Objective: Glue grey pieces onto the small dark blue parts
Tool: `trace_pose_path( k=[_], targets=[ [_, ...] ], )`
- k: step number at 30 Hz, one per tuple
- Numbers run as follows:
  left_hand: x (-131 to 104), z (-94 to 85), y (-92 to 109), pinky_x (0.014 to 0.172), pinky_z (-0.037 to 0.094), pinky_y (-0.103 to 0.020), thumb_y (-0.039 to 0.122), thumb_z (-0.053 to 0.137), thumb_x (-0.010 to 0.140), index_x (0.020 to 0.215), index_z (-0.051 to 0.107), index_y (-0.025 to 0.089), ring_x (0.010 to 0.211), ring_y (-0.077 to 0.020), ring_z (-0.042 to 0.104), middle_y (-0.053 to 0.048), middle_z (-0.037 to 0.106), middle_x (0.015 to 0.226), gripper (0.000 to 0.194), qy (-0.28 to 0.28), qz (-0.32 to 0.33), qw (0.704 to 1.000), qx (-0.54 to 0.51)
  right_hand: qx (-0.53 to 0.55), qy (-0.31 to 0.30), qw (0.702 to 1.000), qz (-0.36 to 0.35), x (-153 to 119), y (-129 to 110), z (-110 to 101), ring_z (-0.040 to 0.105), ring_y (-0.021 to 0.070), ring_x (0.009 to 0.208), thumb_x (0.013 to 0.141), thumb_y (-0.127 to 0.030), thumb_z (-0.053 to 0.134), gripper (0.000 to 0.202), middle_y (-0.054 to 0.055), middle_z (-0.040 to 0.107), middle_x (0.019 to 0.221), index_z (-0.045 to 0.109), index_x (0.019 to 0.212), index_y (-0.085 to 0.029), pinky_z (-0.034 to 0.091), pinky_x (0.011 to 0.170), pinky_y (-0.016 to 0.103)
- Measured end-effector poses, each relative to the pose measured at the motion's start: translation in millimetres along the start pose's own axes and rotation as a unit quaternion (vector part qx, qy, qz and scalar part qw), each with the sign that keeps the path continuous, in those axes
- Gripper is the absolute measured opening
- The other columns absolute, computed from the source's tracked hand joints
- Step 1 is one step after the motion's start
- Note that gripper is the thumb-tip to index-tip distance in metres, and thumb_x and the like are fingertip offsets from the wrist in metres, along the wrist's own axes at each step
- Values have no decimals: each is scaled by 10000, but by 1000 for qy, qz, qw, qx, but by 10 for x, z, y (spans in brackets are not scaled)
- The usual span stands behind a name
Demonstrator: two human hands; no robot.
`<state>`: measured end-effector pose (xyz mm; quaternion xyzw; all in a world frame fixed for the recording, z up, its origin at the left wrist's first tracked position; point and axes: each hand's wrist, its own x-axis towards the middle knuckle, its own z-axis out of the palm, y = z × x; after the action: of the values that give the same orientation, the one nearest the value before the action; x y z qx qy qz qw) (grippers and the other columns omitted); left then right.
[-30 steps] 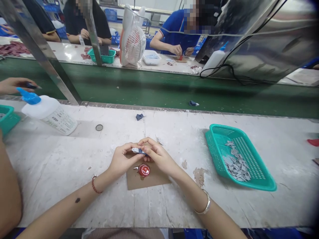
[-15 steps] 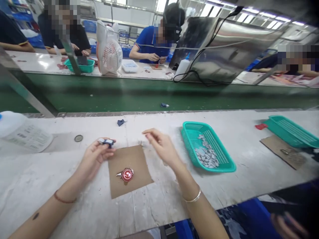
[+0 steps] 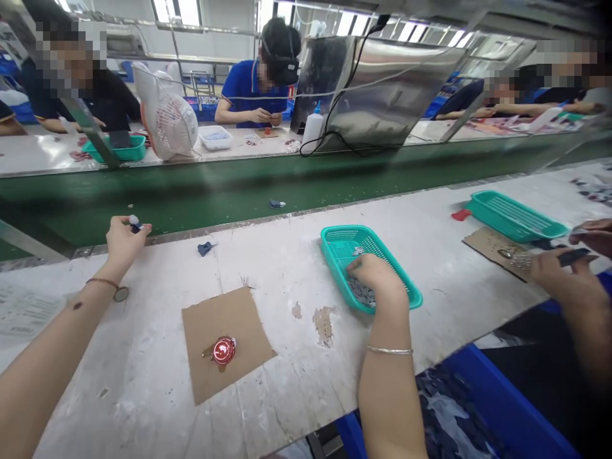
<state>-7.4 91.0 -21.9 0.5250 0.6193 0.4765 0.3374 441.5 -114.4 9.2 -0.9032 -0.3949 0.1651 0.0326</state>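
Observation:
At the far left, by the near edge of the green belt, my left hand (image 3: 123, 242) pinches a small dark blue and white piece (image 3: 136, 225). My right hand (image 3: 375, 273) reaches into a green basket (image 3: 392, 264), fingers curled down on small grey pieces (image 3: 362, 293); whatever the fingertips grip is hidden. Between my arms lies a square of brown cardboard (image 3: 215, 382) on the table, bearing a round red glossy blob (image 3: 224, 350) with a pale mark. A dark blue piece (image 3: 205, 248) rests near the table's far edge.
Another dark blue piece (image 3: 276, 204) lies on the green belt (image 3: 229, 201). A pale bottle (image 3: 23, 312) stands at the left edge. On the right, a co-worker's hands (image 3: 559, 274) are near a second green basket (image 3: 516, 217). A blue bin (image 3: 478, 395) sits below the table.
My left hand has moved left and away toward the belt with the piece. My right hand has gone from above the table into the green basket. The view has turned right.

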Motion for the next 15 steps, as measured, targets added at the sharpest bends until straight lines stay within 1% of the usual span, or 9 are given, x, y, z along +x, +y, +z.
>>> trace_pose_path(
  k=[2, 3, 6, 9, 10, 12, 14, 15],
  targets=[
    [170, 12, 2, 802, 381, -379, 208, 716, 648, 759, 450, 213, 1053, -306, 563, -9, 599, 709, 288, 32, 22, 997, 68, -2, -1, 1000, 4, -6, -6, -11, 697, 203, 769, 699, -77, 647, 180, 95, 751, 841, 769, 808, -154, 452, 607, 227],
    [231, 12, 0, 845, 370, -396, 214, 701, 657, 735, 462, 206, 1075, -313, 553, -9, 591, 706, 251, 43, 33, 994, 98, -2, -2, 1000, 4, -13, -5, -20, 695, 202, 745, 688, -82, 661, 164, 92, 747, 804, 767, 789, -155, 448, 588, 228],
    [343, -1, -29, 935, 355, -437, 229, 707, 654, 680, 492, 192, 1059, -327, 548, -9, 556, 691, 220, 17, 56, 987, 150, -1, 1, 1000, -3, -31, 3, -35, 686, 202, 716, 663, -82, 677, 160, 84, 737, 762, 761, 770, -165, 441, 560, 231],
    [393, -8, -75, 942, 368, -473, 275, 740, 640, 628, 469, 202, 1068, -375, 527, -36, 542, 707, 281, 4, 72, 983, 166, 3, 13, 1000, -12, -23, 9, -9, 679, 201, 703, 654, -58, 652, 217, 77, 731, 757, 762, 796, -181, 441, 557, 238],
    [401, -1, -85, 940, 370, -478, 298, 738, 651, 619, 461, 206, 1109, -395, 501, -54, 552, 742, 294, 6, 82, 983, 166, 5, 16, 1000, -15, -15, 12, 4, 676, 202, 689, 652, -52, 640, 232, 73, 725, 737, 762, 800, -183, 441, 556, 242],
    [405, 45, -80, 969, 343, -496, 331, 717, 682, 634, 475, 208, 1232, -431, 396, -101, 575, 870, 276, 17, 112, 978, 172, 12, 25, 999, -21, 0, 17, 21, 673, 205, 671, 656, -49, 624, 244, 67, 714, 704, 761, 809, -181, 445, 564, 250],
    [391, 151, -30, 1031, 273, -524, 327, 686, 716, 711, 539, 189, 1313, -446, 288, -137, 574, 1021, 202, 21, 148, 971, 187, 22, 42, 998, -34, -6, 6, 12, 676, 219, 703, 679, -56, 612, 254, 82, 718, 741, 759, 859, -158, 461, 603, 265],
    [376, 232, 15, 1050, 244, -541, 318, 655, 744, 780, 576, 170, 1318, -447, 277, -153, 568, 1082, 172, 8, 170, 961, 217, 29, 55, 997, -46, -22, -16, -2, 679, 226, 748, 703, -66, 603, 275, 91, 725, 794, 754, 918, -146, 471, 640, 273]
  ],
)
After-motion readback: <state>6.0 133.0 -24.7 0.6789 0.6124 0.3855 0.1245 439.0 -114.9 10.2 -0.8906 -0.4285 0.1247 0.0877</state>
